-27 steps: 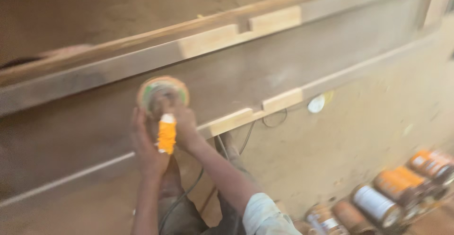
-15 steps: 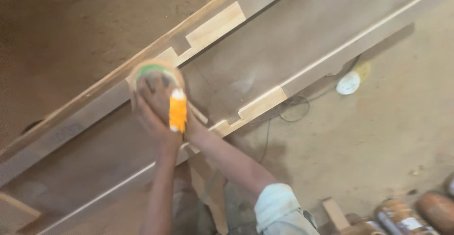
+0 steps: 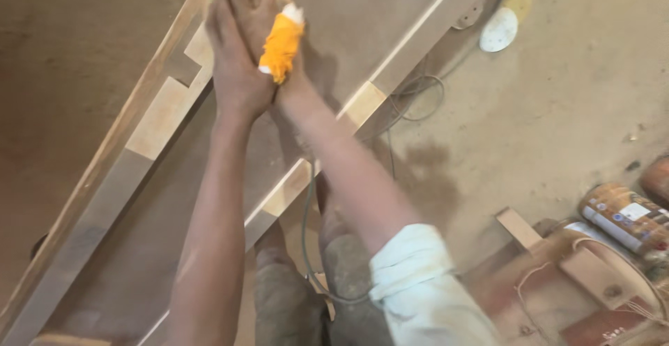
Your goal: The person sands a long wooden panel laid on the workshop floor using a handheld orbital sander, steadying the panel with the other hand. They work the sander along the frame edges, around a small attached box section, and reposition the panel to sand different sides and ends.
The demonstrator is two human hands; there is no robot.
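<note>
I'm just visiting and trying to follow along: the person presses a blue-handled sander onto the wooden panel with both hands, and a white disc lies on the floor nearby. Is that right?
Not quite: the handle is orange, not blue. The head view shows both hands pressing the orange-handled sander onto the wooden panel, and the white disc does lie on the floor nearby.

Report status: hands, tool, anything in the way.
Left hand and right hand both grip the yellow sander, pressed on the wooden door panel. Cord trails between the arms. Nothing blocking.
</note>
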